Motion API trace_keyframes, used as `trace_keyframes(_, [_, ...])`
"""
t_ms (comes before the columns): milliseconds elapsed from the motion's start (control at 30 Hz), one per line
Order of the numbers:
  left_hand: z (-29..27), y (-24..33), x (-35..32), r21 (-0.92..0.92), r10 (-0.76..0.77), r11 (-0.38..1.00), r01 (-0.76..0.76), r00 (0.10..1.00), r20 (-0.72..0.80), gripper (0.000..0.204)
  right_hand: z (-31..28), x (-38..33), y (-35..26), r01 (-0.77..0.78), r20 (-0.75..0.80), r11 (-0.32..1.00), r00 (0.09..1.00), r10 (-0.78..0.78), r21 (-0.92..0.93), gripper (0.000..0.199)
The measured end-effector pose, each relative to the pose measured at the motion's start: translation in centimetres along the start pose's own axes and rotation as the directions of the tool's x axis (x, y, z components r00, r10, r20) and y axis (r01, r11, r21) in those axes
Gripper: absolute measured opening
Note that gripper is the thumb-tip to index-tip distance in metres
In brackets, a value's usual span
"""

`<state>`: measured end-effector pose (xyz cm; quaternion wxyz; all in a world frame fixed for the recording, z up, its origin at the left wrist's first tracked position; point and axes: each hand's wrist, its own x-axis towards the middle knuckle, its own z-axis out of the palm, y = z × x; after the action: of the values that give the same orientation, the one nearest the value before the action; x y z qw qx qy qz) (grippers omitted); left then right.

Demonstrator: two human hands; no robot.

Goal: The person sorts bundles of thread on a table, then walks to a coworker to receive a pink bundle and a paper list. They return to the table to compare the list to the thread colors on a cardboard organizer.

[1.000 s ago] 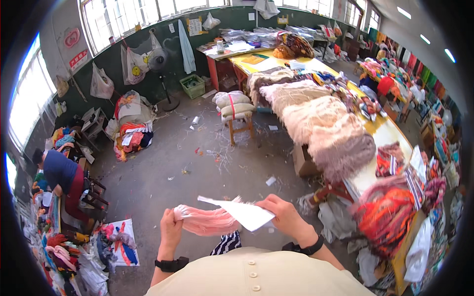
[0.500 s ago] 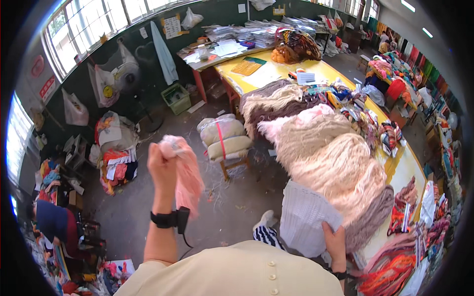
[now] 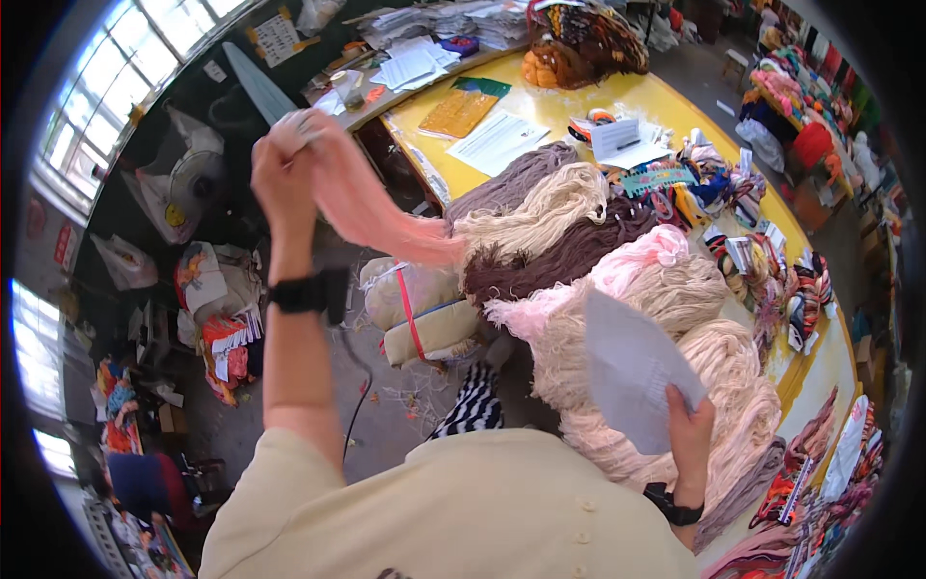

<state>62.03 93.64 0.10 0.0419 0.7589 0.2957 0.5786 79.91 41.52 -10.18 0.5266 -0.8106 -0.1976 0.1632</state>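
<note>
My left hand (image 3: 285,174) is raised high and grips a bundle of pink yarn (image 3: 371,207) that trails down and to the right toward the table. A black wristband sits on that wrist. My right hand (image 3: 690,429) is low at the right and holds a white sheet of paper (image 3: 632,372) over the yarn heaps. Under both hands lie heaps of yarn skeins (image 3: 598,289) in brown, cream, beige and pink on a yellow table (image 3: 588,106).
Papers, an orange mat and small coloured yarn goods cover the far table top. A stool with tied cushions (image 3: 424,314) stands beside the table. Bags and cloth piles (image 3: 217,309) lie on the concrete floor at left, under windows. A seated person (image 3: 140,478) is at lower left.
My left hand has lifted the pink yarn higher, and the bundle now swings out toward the table. My right hand with the paper has moved over the yarn heaps. The view has turned toward the table.
</note>
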Motion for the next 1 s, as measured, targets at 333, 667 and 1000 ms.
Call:
trace_keyframes(333, [45.6, -5.9, -6.0, 0.025, -0.11, 0.991, 0.132, 0.684, 0.722, 0.024, 2.2, 6.2, -1.0, -0.413, -0.436, 0.906, 0.801, 0.411, 0.096, 0.033])
trace_keyframes(667, [35.0, 15.9, -18.6, 0.118, 0.738, 0.139, 0.983, -0.183, 0.649, 0.047, 5.2, 13.0, -3.2, -0.479, -0.489, 0.827, 0.668, 0.561, 0.294, 0.043])
trace_keyframes(1000, [24.3, 25.9, -24.4, 0.266, 0.534, 0.358, 0.895, -0.43, 0.728, 0.03, 2.5, 1.2, 1.7, -0.231, -0.449, 0.734, 0.663, 0.6, 0.639, 0.035])
